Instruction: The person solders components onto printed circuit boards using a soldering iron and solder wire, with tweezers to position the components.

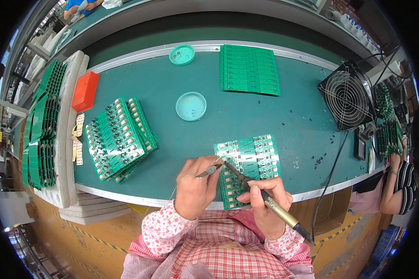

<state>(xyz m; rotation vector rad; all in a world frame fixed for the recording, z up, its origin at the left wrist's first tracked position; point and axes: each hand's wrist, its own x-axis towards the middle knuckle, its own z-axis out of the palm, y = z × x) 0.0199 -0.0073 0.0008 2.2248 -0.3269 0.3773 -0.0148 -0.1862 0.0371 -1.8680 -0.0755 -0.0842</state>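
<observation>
Two hands: both meet at the near-left corner of the green circuit panel (249, 165), the landmark.
Right hand (265, 200): fingers wrapped pen-style round the soldering iron (260, 194), tip angled onto that corner.
Left hand (195, 183): pinching solder wire (184, 179), feeding it to the tip.
Spare boards (118, 137): stacked left of the panel, within reach.

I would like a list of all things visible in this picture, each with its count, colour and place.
Circuit board panel: one, green, near table edge under both hands.
Stack of populated boards: one pile, green, left of centre.
Bare board panel: one, green, far side.
Round lids: two, teal, centre and far edge.
Tray: one, orange-red, far left.
Boards in foam racks: many, green, left end.
Fan: one, black, right.
Table: one, teal mat.
Co-worker's arm: one, right edge.
Soldering iron: one, gold and black, in right hand.
Solder wire: one, silver, in left hand.
Left hand: one.
Right hand: one.
</observation>
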